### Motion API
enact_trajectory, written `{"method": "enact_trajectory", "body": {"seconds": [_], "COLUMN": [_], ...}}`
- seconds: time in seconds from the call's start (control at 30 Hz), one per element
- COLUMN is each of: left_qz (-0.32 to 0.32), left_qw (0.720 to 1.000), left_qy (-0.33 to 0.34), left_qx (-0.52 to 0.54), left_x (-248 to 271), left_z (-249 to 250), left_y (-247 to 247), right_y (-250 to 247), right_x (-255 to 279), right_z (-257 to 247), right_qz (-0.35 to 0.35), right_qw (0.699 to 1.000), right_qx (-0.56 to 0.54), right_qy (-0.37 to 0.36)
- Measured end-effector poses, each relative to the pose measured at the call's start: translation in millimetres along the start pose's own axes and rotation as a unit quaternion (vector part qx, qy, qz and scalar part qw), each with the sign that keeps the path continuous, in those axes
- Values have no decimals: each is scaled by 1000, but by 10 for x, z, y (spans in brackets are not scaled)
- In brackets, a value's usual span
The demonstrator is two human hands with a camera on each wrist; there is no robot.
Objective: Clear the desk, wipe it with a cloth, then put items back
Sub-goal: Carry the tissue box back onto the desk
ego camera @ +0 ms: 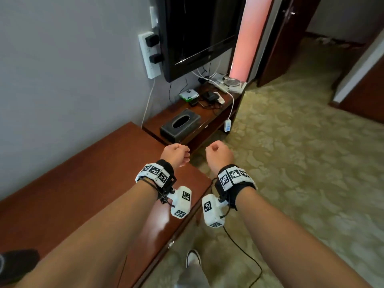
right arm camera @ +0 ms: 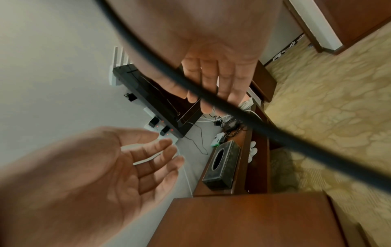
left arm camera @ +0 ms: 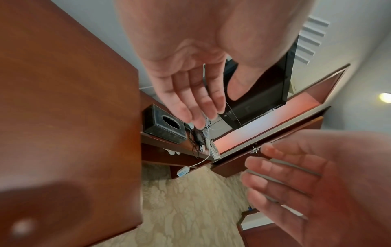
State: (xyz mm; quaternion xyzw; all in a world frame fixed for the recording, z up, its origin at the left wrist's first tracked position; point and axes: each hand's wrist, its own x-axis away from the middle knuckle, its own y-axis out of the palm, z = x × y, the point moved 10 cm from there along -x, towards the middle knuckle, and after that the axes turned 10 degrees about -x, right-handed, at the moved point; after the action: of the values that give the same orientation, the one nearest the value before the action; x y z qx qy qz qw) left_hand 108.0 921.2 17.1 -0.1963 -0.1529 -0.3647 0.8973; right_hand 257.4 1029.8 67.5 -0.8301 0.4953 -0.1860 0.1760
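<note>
- No writing or brand can be read; only black-and-white square markers show on the wrist bands (ego camera: 154,172).
- The worktop (ego camera: 83,179) is red-brown wood against a grey wall, over a beige patterned carpet (ego camera: 301,163).
- Beyond its far end a lower shelf (ego camera: 209,115) carries a dark tissue box (ego camera: 180,124), a small white-green box (ego camera: 188,94) and tangled cables (ego camera: 212,98), under a wall TV (ego camera: 195,34) and a white power strip (ego camera: 149,55).
- The left hand (ego camera: 176,154) hangs over the far corner of the worktop, the right hand (ego camera: 219,155) beside it over the carpet.
- Both grips hold nothing: fingers (left arm camera: 198,100) loose, nearly straight, palms facing.
- The tissue box lies ahead of both hands, apart from them.
- I see no cloth.
</note>
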Motion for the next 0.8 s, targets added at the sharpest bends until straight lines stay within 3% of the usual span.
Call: {"method": "enact_trajectory", "body": {"seconds": [0.2,0.47,0.67,0.8], "left_qz": [2,31,90,167], "left_qw": [1000,999,993,978], "left_qy": [-21,-39,-74,-123], "left_qx": [-5,-15,2,22], "left_x": [-1010,-1923,-2596,-2989], "left_z": [360,824,979,949], "left_y": [491,619,598,522], "right_y": [-237,-265,63,240], "right_x": [-1116,-2366,-3357,-3973], "right_z": [51,-145,-259,-268], "right_qz": [-12,-49,-127,-181], "right_qw": [1000,998,989,978], "right_qx": [17,32,72,98], "right_qy": [23,18,-24,-39]}}
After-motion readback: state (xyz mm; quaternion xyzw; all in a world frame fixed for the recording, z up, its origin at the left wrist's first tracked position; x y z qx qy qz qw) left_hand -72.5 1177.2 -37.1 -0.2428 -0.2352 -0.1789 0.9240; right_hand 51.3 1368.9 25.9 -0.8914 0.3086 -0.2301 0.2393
